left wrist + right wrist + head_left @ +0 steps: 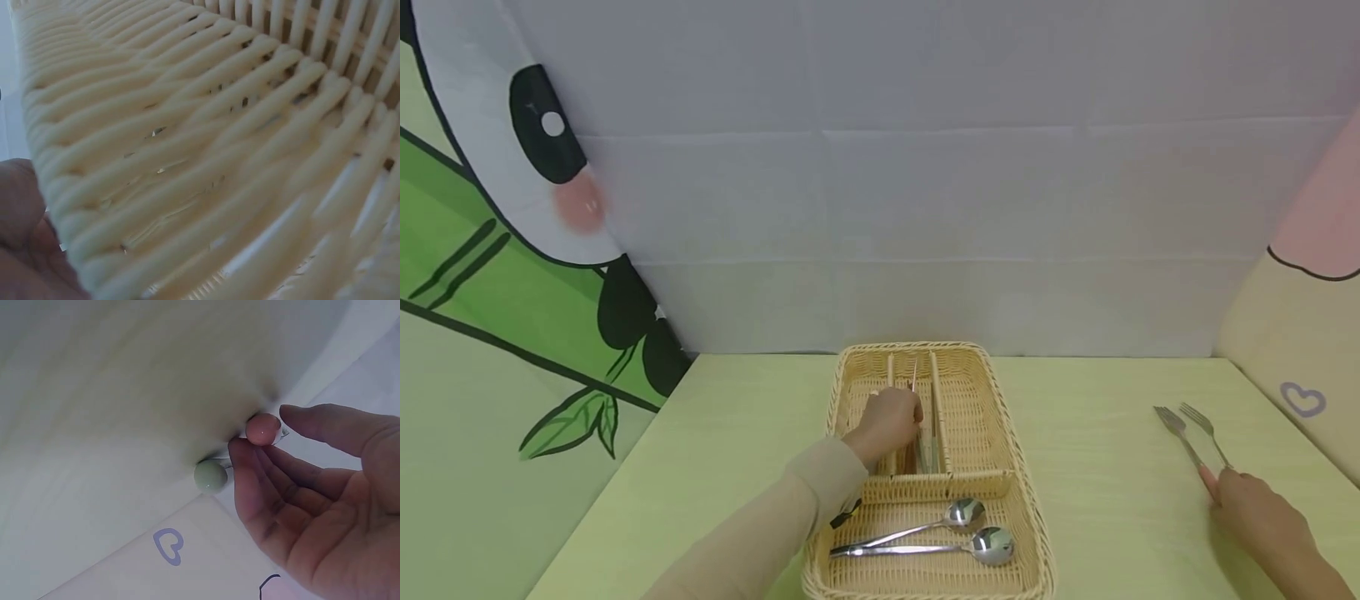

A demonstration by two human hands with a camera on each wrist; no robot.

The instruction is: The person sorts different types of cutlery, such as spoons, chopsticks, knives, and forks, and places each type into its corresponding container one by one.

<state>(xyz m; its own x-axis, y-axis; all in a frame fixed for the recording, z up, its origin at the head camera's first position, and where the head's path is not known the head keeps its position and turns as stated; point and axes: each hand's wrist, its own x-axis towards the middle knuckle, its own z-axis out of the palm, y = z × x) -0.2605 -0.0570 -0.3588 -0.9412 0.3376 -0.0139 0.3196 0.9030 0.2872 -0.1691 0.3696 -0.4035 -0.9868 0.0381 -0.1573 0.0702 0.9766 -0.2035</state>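
Two spoons [940,533] lie low in the wicker cutlery tray [1022,467], above them the left hand [887,421] grips a knife [914,385] upright in a narrow slot, and the right hand [1255,508], fingers relaxed, touches two forks [1191,433] that might skid away.

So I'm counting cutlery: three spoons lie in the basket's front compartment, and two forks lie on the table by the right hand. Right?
Not quite: the head view shows two spoons in the basket's front compartment, not three. The rest holds: two forks lie on the table by the right hand.
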